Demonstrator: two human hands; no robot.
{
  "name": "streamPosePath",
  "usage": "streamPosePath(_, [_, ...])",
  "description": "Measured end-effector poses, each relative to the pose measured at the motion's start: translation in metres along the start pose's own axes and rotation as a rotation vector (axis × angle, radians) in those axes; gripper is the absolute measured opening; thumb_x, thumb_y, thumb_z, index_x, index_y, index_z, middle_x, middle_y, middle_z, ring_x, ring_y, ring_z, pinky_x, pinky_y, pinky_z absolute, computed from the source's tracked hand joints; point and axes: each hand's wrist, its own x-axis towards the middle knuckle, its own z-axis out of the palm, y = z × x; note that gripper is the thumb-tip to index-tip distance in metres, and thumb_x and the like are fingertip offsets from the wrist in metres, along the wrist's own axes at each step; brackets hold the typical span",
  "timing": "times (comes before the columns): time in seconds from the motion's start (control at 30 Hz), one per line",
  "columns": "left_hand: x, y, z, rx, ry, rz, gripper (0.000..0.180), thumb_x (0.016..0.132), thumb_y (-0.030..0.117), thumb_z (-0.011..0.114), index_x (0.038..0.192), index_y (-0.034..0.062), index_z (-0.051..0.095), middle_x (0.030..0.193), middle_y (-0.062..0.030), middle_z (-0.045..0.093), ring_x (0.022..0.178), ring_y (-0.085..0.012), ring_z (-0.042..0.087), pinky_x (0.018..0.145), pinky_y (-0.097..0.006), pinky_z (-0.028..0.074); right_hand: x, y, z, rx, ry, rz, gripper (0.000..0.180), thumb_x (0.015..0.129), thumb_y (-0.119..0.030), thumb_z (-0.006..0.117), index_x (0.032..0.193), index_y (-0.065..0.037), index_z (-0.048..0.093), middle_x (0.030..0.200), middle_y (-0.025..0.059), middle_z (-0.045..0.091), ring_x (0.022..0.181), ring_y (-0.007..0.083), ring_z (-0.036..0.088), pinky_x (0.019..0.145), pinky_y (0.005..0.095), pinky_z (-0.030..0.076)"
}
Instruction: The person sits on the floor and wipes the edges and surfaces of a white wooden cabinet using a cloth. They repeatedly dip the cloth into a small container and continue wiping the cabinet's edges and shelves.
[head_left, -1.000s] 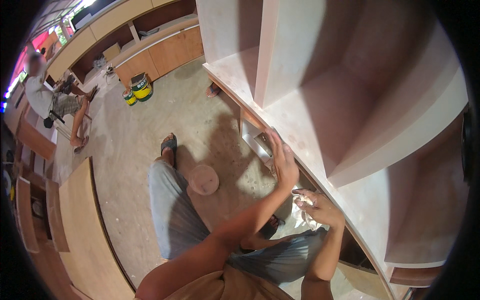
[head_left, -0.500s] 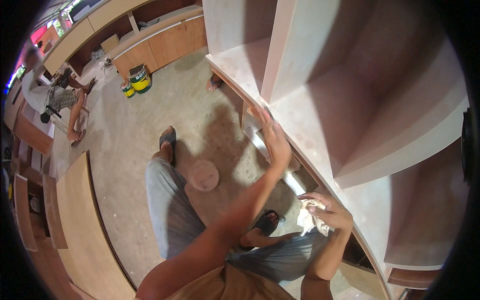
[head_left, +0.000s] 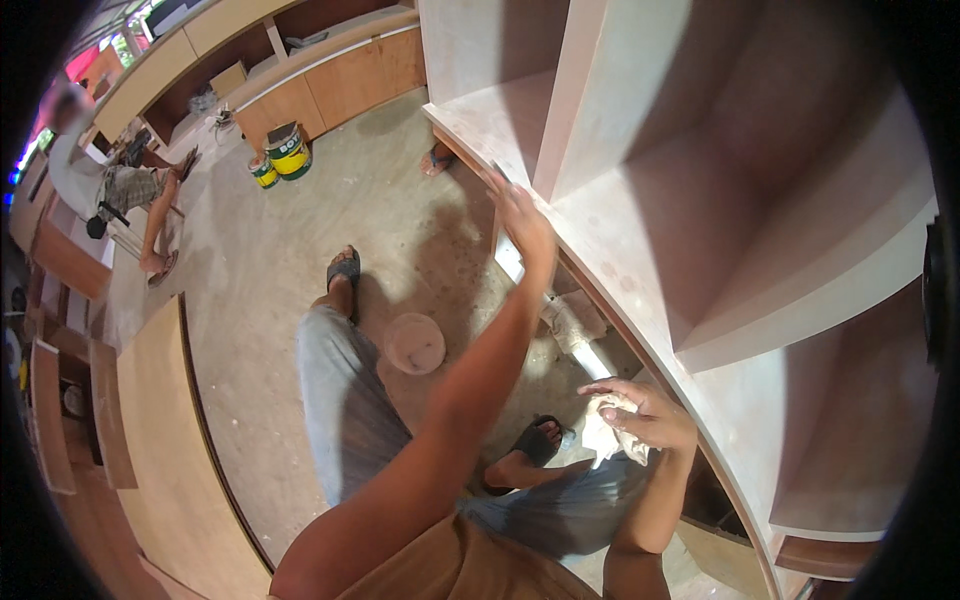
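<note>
My left hand (head_left: 527, 228) reaches forward to the front edge of the pale cabinet (head_left: 630, 290), its fingers stretched along the edge. A thin dark piece (head_left: 498, 171) shows at its fingertips; the hand mostly hides it, and its kind cannot be made out. Nearer to me, my right hand (head_left: 657, 416) is closed round a crumpled white cloth (head_left: 612, 430), just left of the same edge and above my knee. Below the edge, between the two hands, a white tube-like piece (head_left: 590, 360) is partly in view.
A round tub (head_left: 415, 344) stands on the floor between my feet. Two paint cans (head_left: 288, 158) stand by the wooden cabinets at the back. At far left a person (head_left: 125, 190) sits on a stool. A wooden panel (head_left: 170, 430) lies at left. Another foot (head_left: 437, 158) shows beyond the cabinet's corner.
My left hand has slid farther away along the cabinet's edge, the thin dark piece moving with it. My right hand has barely shifted and still holds the cloth. The whole view has turned slightly.
</note>
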Motion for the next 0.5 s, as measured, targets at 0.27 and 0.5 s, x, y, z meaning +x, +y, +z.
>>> streamPosePath(0.27, [0.011, -0.017, -0.011, 0.098, -0.096, -0.001, 0.059, 0.107, 0.032, 0.029, 0.155, -0.0021, 0.021, 0.163, -0.0204, 0.016, 0.15, -0.0439, 0.012, 0.121, -0.052, 0.01, 0.017, 0.002, 0.005, -0.128, -0.043, 0.033, 0.042, 0.101, -0.029, 0.058, 0.135, -0.005, 0.055, 0.117, 0.0122, 0.066, 0.102, 0.0177, 0.06, 0.09, 0.0321, 0.047])
streamPosePath(0.5, [-0.082, -0.001, -0.011, 0.175, -0.262, 0.101, 0.064, 0.107, 0.039, 0.024, 0.157, -0.0003, 0.014, 0.163, -0.022, 0.013, 0.151, -0.0438, 0.008, 0.121, -0.056, 0.008, 0.037, -0.013, 0.007, -0.214, -0.053, 0.035, 0.045, 0.101, -0.034, 0.056, 0.136, -0.005, 0.054, 0.116, 0.0152, 0.067, 0.103, 0.0237, 0.063, 0.09, 0.035, 0.048])
